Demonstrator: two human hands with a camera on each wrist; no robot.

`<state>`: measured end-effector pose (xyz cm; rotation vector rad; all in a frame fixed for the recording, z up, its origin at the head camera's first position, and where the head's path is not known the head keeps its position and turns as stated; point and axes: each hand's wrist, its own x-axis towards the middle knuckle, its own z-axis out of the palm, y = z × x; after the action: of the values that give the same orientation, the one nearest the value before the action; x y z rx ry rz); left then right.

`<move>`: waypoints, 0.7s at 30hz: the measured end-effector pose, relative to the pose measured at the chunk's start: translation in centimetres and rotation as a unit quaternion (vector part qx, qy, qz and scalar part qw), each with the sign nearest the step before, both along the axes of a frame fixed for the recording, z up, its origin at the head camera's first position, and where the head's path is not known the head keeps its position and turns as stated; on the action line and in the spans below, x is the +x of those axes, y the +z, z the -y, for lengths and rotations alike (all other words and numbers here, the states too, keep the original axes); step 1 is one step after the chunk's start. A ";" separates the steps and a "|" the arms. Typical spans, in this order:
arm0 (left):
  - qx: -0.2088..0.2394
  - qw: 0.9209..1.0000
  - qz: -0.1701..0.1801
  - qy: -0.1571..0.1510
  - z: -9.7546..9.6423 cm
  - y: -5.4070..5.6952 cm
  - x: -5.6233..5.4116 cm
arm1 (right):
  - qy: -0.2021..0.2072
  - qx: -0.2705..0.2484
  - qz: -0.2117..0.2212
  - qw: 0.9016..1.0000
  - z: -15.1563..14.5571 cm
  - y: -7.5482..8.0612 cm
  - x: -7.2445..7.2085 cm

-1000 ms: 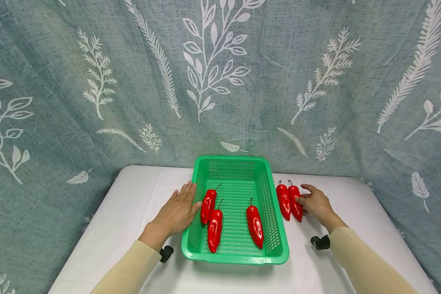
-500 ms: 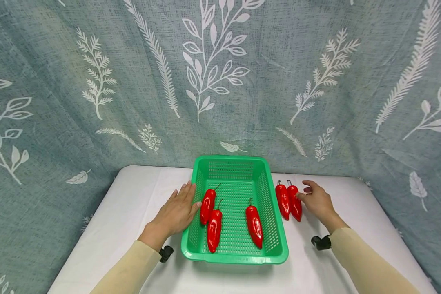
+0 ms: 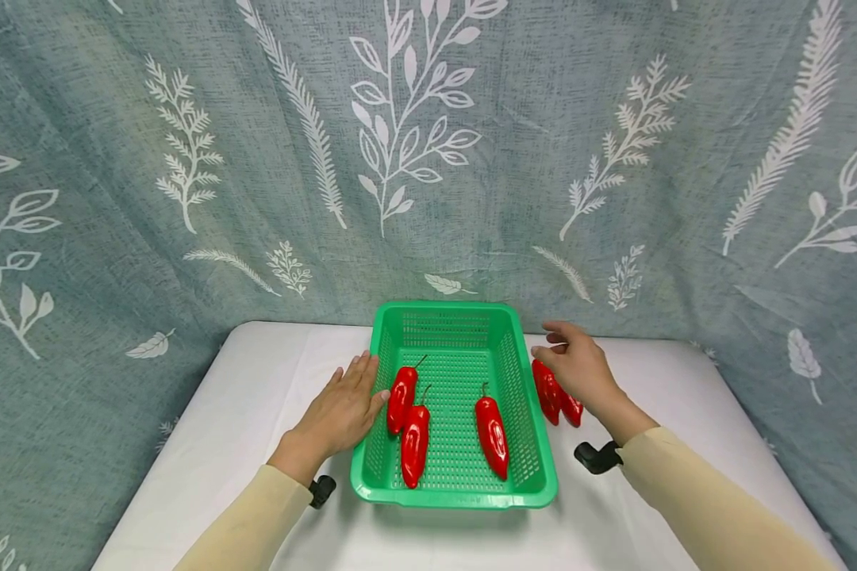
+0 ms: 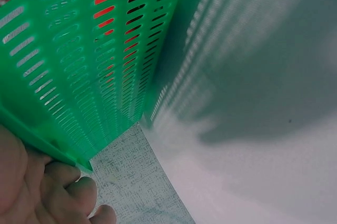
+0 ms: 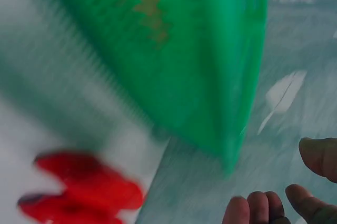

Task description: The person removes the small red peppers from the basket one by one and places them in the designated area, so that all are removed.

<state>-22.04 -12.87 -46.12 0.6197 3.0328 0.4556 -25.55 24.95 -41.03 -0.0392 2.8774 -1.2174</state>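
Note:
A green perforated plastic basket (image 3: 454, 501) has three red peppers in it: one long pepper (image 3: 402, 399) and another pepper (image 3: 415, 446) at the left, a third pepper (image 3: 492, 438) at the right. My left hand (image 3: 339, 414) rests with straight fingers on the basket's left rim. Outside the right wall, two more red peppers (image 3: 547, 396) lie side by side, partly hidden under my right hand (image 3: 578, 363). That hand hovers near the right rim, its thumb and fingers apart with nothing between them, as the right wrist view shows.
A white cloth covers the table (image 3: 257, 373). Behind it hangs a grey-green curtain (image 3: 500, 198) printed with white leaves. Each wrist carries a black camera mount, such as the right mount (image 3: 597, 457).
My right hand has lifted off the outer pepper and moved left and away from me, over the pair beside the basket. My left hand has stayed on the rim.

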 end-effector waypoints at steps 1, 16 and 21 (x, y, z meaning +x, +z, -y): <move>0.000 1.000 -0.001 0.000 0.0 0.0 0.0 | 0.010 -0.011 0.004 1.000 0.7 0.4 0.1; 0.003 1.000 0.000 0.004 0.1 0.0 -0.1 | 0.116 -0.101 0.106 0.982 9.6 -0.2 1.6; -0.001 1.000 0.011 0.007 -0.1 0.1 -0.2 | 0.139 -0.086 0.139 0.977 11.6 -1.9 1.6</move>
<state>-22.22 -12.79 -46.07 0.5887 3.0190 0.4572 -23.94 13.32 -42.98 -0.2437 2.4265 -1.2938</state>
